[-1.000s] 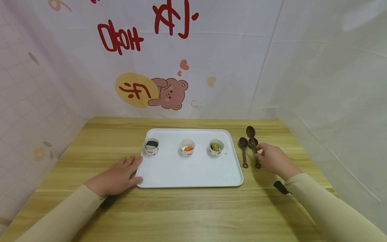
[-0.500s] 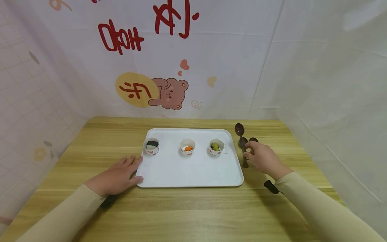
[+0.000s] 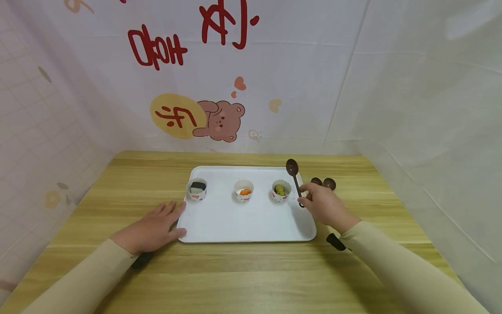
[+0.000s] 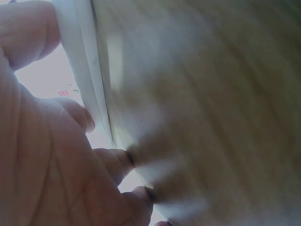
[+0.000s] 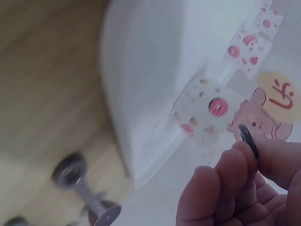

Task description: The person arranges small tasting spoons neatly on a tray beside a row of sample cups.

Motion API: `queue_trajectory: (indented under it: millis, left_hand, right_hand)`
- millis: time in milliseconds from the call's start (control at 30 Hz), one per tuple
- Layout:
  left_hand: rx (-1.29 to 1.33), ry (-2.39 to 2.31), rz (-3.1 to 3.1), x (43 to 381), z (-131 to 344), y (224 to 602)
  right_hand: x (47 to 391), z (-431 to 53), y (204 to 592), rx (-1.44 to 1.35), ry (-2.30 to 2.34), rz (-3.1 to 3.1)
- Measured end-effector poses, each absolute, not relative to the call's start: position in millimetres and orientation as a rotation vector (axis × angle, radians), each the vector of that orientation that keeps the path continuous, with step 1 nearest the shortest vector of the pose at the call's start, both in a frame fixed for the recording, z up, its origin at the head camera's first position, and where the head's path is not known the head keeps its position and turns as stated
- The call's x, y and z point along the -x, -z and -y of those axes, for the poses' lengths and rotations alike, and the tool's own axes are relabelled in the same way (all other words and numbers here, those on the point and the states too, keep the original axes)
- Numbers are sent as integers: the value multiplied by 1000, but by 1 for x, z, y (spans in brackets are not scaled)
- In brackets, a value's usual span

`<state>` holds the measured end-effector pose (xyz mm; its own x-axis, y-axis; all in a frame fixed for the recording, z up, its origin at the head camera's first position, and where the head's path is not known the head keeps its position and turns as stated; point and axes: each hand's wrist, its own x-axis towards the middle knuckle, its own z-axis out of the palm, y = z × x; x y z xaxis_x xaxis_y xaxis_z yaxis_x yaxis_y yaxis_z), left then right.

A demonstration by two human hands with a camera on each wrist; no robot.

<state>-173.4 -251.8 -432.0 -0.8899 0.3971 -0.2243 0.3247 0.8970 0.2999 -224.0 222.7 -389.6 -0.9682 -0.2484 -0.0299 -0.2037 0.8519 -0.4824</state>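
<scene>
My right hand [image 3: 325,207] pinches the handle of a dark brown measuring spoon [image 3: 292,167] between thumb and fingers. The spoon is raised over the white tray's [image 3: 243,224] right side, bowl pointing away from me. Just left of it stands a paper cup [image 3: 279,198] with green pieces inside. A second paper cup [image 3: 244,198] holds orange bits, and the leftmost paper cup [image 3: 198,196] has black and pale contents. Spread fingers of my left hand [image 3: 150,229] rest at the tray's left edge; in the left wrist view, that edge [image 4: 87,61] passes beside them.
Two more brown measuring spoons lie right of the tray, the left one [image 3: 316,180] and the right one [image 3: 329,183], their handles mostly hidden behind my right hand in the head view. Printed white cloth [image 3: 298,87] stands behind the wooden table [image 3: 235,279] and along its sides.
My right hand has lifted the measuring spoon and carried it left, from above the other spoons to over the tray's right edge. The left hand and the cups have stayed put.
</scene>
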Motion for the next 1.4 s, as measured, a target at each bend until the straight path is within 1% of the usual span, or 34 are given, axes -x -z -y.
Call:
queue_trajectory:
  millis: [267, 767, 1400]
  left_hand:
    - [-545, -371, -2785, 173, 250, 430]
    - [-546, -365, -2790, 172, 250, 430]
    - [-543, -379, -2784, 171, 249, 427]
  right_hand:
    - [225, -203, 392, 337, 784, -2893]
    - [223, -162, 398, 468, 844, -2854]
    - [222, -113, 399, 438, 922, -2697]
